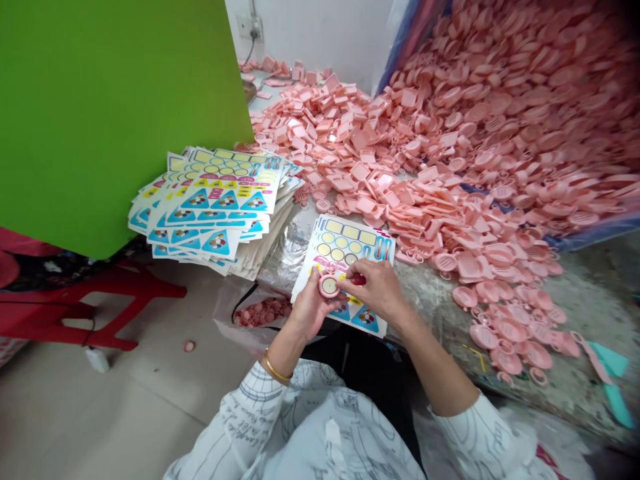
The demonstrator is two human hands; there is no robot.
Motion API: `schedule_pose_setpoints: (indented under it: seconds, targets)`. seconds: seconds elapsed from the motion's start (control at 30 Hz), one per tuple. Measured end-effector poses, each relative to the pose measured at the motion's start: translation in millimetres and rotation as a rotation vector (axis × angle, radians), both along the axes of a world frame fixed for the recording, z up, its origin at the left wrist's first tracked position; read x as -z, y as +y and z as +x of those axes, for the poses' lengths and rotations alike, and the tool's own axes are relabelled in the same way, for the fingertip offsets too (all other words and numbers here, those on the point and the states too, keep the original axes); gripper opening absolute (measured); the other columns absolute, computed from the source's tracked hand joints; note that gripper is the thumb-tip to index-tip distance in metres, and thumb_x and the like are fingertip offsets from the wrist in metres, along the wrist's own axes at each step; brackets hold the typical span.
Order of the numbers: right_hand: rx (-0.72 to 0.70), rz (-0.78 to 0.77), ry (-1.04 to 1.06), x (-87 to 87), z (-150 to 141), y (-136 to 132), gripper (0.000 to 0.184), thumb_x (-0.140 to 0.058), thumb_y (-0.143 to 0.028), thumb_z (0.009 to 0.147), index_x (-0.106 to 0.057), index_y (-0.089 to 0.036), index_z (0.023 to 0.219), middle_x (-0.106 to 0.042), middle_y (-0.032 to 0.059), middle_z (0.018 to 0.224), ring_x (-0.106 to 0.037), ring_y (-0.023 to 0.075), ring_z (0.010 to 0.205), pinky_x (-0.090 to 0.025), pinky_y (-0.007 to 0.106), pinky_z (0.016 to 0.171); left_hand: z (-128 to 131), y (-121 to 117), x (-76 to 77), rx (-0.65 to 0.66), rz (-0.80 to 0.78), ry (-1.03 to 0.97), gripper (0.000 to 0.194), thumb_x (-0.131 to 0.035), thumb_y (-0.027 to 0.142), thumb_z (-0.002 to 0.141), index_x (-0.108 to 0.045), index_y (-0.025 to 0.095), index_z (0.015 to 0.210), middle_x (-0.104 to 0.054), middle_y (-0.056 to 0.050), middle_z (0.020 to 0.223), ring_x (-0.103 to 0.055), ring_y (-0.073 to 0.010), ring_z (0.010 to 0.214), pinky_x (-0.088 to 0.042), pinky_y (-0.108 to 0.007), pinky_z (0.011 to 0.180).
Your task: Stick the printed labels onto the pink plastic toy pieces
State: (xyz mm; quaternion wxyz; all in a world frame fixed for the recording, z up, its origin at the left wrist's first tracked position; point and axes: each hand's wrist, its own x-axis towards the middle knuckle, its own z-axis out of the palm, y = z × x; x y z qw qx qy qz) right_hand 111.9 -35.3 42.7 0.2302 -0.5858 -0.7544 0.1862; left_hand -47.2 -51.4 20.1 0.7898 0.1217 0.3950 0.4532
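Note:
Between the fingers of my left hand (309, 308) is a small round pink plastic piece (329, 286) with a cream disc on its face. My right hand (377, 287) is closed in a pinch at the piece's right edge. A slim dark red tool (358, 281) shows between its fingers; its exact kind is unclear. Under both hands lies a small stack of sticker sheets (370, 239), printed with yellow circles, rectangles and blue triangles. One circle spot on the top sheet looks greyish.
A bigger pile of sticker sheets (215, 200) rests to the left beside a green panel (115, 120). Pink plastic pieces (360, 153) heap across the table and in a blue-edged bag at right. A plastic bag of pink pieces (263, 311) hangs below the edge near a red stool (135, 293).

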Motion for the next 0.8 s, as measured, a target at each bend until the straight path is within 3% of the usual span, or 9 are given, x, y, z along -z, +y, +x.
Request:
schedule_pose_setpoints:
  seconds: [0.47, 0.8]
  targets:
    - [0.006, 0.003, -0.083, -3.7, -1.0, -7.8, 0.03, -0.062, -0.046, 0.089, -0.061, -0.02, 0.074, -0.068, -0.0007, 0.076, -0.058, 0.0149, 0.072, -0.027, 0.031, 0.076, 3.0, -4.7, 9.0, 0.029, 0.051, 0.003, 0.037, -0.071, 0.047, 0.079, -0.06, 0.017, 0.098, -0.067, -0.005, 0.087, -0.065, -0.0167, 0.074, -0.053, -0.032, 0.074]
    - [0.011, 0.046, -0.101, -6.2, -0.8, -10.7, 0.033, -0.06, -0.048, 0.092, -0.061, -0.019, 0.078, -0.067, 0.0001, 0.079, -0.059, 0.0143, 0.076, -0.027, 0.03, 0.075, 3.4, -4.6, 9.3, 0.081, 0.158, 0.091, 0.033, -0.077, 0.034, 0.075, -0.06, 0.017, 0.097, -0.063, -0.003, 0.098, -0.062, -0.0147, 0.087, -0.055, -0.033, 0.082]
